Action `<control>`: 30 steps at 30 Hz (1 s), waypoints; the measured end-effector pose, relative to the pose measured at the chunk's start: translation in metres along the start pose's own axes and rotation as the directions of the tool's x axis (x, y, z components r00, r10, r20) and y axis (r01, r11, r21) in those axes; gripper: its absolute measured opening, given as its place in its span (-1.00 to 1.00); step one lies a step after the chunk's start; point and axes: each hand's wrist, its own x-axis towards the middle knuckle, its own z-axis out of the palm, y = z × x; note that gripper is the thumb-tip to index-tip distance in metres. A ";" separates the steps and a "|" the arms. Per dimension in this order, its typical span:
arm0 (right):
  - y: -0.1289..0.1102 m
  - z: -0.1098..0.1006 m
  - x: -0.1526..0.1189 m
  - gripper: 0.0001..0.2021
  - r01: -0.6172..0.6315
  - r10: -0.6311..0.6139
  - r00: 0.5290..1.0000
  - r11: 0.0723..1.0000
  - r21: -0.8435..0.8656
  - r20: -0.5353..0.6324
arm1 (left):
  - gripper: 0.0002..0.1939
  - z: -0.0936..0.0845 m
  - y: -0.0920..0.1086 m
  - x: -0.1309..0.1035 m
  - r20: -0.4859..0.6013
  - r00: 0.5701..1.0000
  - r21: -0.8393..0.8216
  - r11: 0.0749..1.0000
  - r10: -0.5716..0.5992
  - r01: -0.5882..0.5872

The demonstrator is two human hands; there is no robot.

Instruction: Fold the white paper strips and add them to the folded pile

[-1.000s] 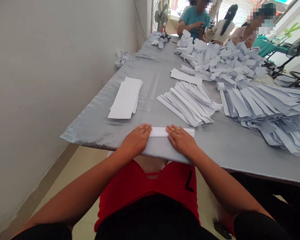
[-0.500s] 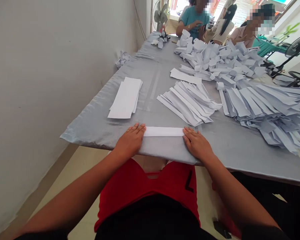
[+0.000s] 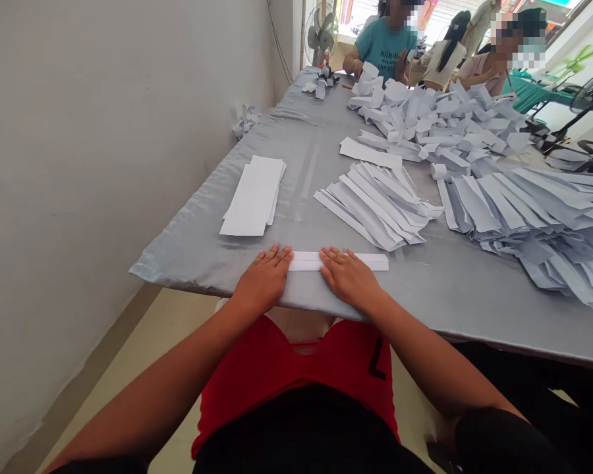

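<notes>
A narrow folded white paper strip [image 3: 306,261] lies flat near the table's front edge, a crease line running along it. My left hand [image 3: 264,276] rests on its left end, fingers stretched out flat. Palm down, my right hand [image 3: 348,276] presses on the middle of the strip with fingers extended; the strip's right end sticks out beyond it. Behind my left hand is a small stack of flat white sheets [image 3: 254,197]. A fanned pile of folded strips [image 3: 378,207] lies behind my right hand.
The grey cloth-covered table [image 3: 202,243] meets a wall on the left. Larger piles of folded paper [image 3: 538,217] and crumpled-looking paper pieces [image 3: 439,118] cover its right and far parts. People sit at the far end, near a standing fan [image 3: 321,36].
My right hand has slid left along the strip from its right end to its middle, uncovering that end. My left hand stays at the left end. The view has shifted slightly.
</notes>
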 end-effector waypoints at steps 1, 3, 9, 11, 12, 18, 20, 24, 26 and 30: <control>0.010 -0.001 -0.008 -0.53 -0.031 0.031 0.999 0.999 -0.009 -0.009 | -0.47 0.000 0.001 0.000 0.001 1.000 -0.004 1.000 -0.004 0.004; 0.033 -0.003 -0.027 -0.53 -0.100 0.099 0.995 0.995 -0.031 -0.017 | -0.47 0.000 0.001 0.000 0.004 1.000 -0.009 1.000 -0.009 0.009; 0.076 -0.010 -0.066 -0.53 -0.256 0.256 0.967 0.964 -0.071 -0.009 | -0.48 -0.001 -0.001 0.001 -0.009 1.000 -0.024 1.000 0.002 -0.002; 0.073 -0.010 -0.067 -0.53 -0.264 0.262 0.964 0.963 -0.063 -0.036 | -0.49 -0.001 -0.003 0.002 -0.010 1.000 -0.037 0.999 0.013 -0.014; 0.069 -0.010 -0.065 -0.53 -0.264 0.260 0.963 0.963 -0.057 -0.070 | -0.50 -0.001 -0.005 0.003 -0.009 1.000 -0.047 0.999 0.025 -0.025; 0.031 -0.004 -0.050 -0.48 -0.141 0.143 0.968 0.990 0.025 -0.204 | -0.52 -0.006 -0.004 0.001 -0.014 0.991 -0.160 0.978 0.135 -0.136; 0.024 -0.005 -0.045 -0.49 -0.111 0.122 0.979 0.991 0.073 -0.164 | -0.53 -0.010 -0.002 0.000 -0.024 0.987 -0.204 0.966 0.156 -0.158; 0.019 -0.016 -0.041 -0.57 -0.175 0.193 0.978 0.963 0.207 -0.074 | -0.46 -0.016 0.000 0.000 -0.061 0.997 -0.310 0.949 0.047 -0.063; 0.018 -0.023 -0.041 -0.66 -0.215 0.230 0.973 0.926 0.310 -0.012 | -0.35 -0.018 0.002 0.002 -0.069 0.995 -0.411 0.911 -0.078 0.043; 0.007 -0.037 -0.040 -0.84 -0.298 0.299 0.950 0.796 0.527 0.085 | -0.20 -0.023 0.011 0.011 -0.006 0.957 -0.744 0.640 -0.291 0.190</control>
